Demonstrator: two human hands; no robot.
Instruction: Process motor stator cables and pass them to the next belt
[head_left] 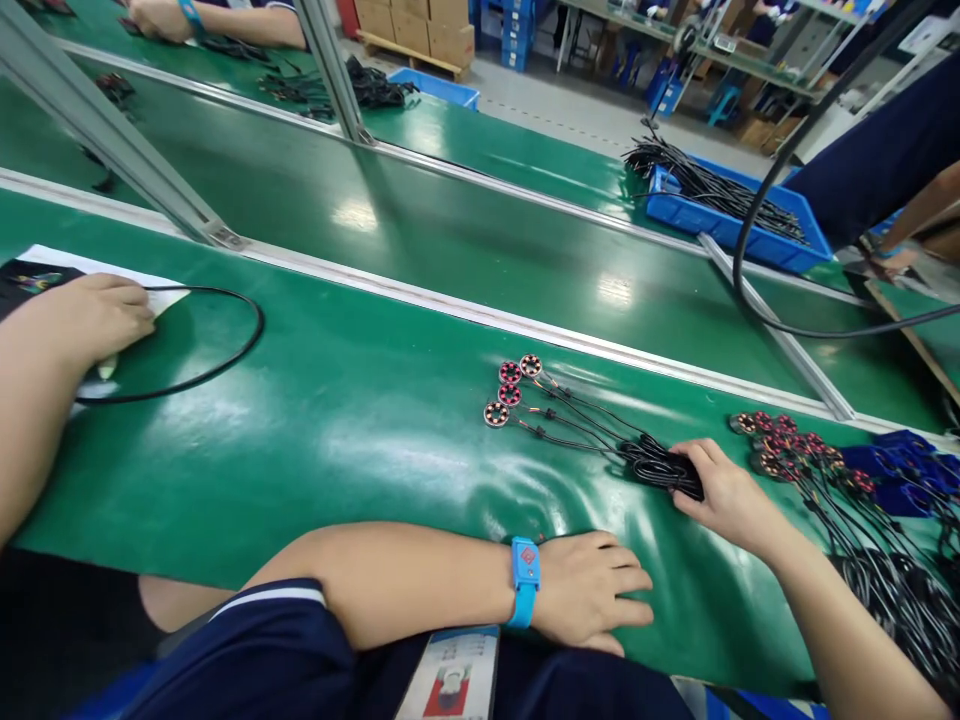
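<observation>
My left hand, with a blue wristband, lies flat on the green mat with its fingers spread and nothing in it. Beyond it, my right hand grips the right end of a coiled bundle of black cables, which rests on the mat. Thin leads run left from this bundle to several round motor stators with red or copper windings, lying close together near the metal rail. To the right of my right hand lies a pile of similar stators with their cables.
A co-worker's hand rests at the left by a looped black cable. Aluminium rails cross the bench. Blue pieces lie at the right. A blue tray of black cables stands behind; a thick cable hangs at upper right.
</observation>
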